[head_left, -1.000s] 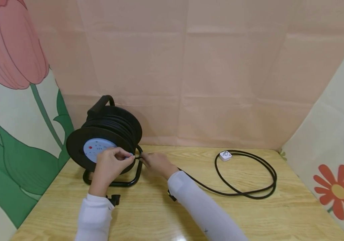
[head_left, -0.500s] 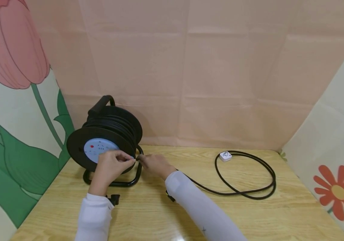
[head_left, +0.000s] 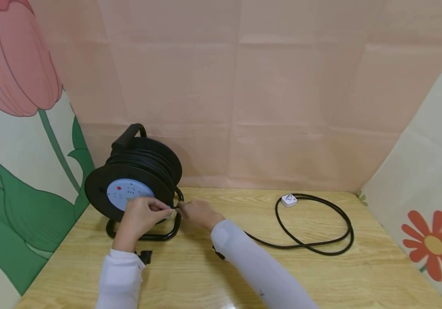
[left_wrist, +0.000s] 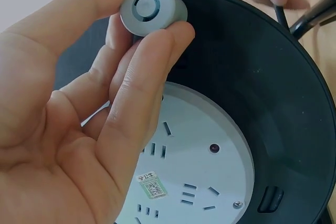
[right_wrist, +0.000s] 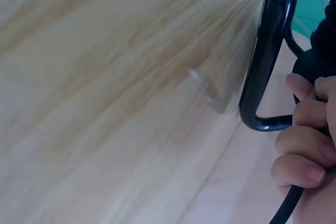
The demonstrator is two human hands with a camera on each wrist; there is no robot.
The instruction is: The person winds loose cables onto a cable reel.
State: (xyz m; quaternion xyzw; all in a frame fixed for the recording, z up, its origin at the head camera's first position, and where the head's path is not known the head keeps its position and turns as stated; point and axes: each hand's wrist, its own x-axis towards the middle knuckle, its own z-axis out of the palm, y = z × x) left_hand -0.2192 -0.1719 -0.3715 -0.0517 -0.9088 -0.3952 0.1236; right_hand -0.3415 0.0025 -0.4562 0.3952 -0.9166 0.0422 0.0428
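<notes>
A black cable reel [head_left: 96, 195] with a pale blue socket panel [head_left: 122, 197] stands at the left of the table. My left hand [head_left: 140, 217] pinches a round grey knob [left_wrist: 146, 7] near the rim of its front disc, between thumb and fingers. Just right of the reel, my right hand [head_left: 200, 214] grips the black cable [right_wrist: 290, 203], fingers curled round it. From there the cable runs under the right sleeve to a loose loop on the table. A white plug [head_left: 288, 200] lies at that loop.
The reel's black tube stand [head_left: 159, 237] rests on the wooden table [head_left: 190, 279], beside the right hand. A carry handle [head_left: 126, 136] tops the reel. A pink sheet [head_left: 236, 107] hangs behind the table, and flower-patterned sheets flank both sides.
My left fingertips and the knob have come down slightly along the reel's rim. The right hand stays beside the reel, still gripping the cable. The cable loop has shifted very slightly left.
</notes>
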